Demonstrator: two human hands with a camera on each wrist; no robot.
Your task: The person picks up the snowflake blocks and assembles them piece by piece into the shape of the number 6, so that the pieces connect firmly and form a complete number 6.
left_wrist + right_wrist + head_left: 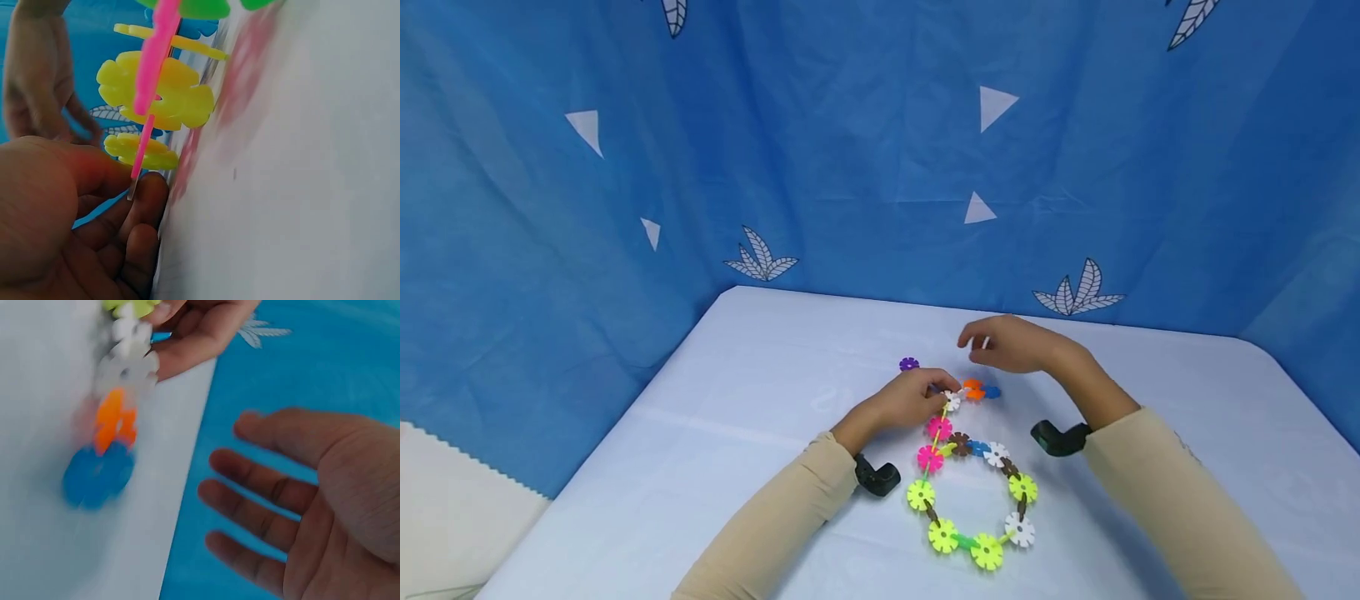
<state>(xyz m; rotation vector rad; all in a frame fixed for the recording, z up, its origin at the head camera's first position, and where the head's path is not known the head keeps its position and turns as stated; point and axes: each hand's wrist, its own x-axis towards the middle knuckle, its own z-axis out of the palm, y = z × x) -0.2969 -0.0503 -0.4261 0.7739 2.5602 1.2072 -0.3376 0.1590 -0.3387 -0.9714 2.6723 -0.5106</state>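
Note:
My left hand (913, 398) pinches the upper part of a chain of notched plastic snowflake discs, at a white disc (951, 402). In the left wrist view, its thumb and fingers meet at the chain beside yellow discs (184, 106) and a pink disc (147, 81). Below the hand, the chain runs through pink discs (939, 428) into a ring with lime discs (987, 552). From the pinched part, an orange disc (107, 422) and a blue disc (99, 477) stick out to the right. My right hand (1011, 343) hovers above them, fingers spread and holding nothing.
A loose purple disc (909, 363) lies beyond the left hand, on the white table (760, 375). Blue cloth (865, 150) with white triangles and leaves hangs behind the table. Dark wrist devices (877, 477) sit under both forearms.

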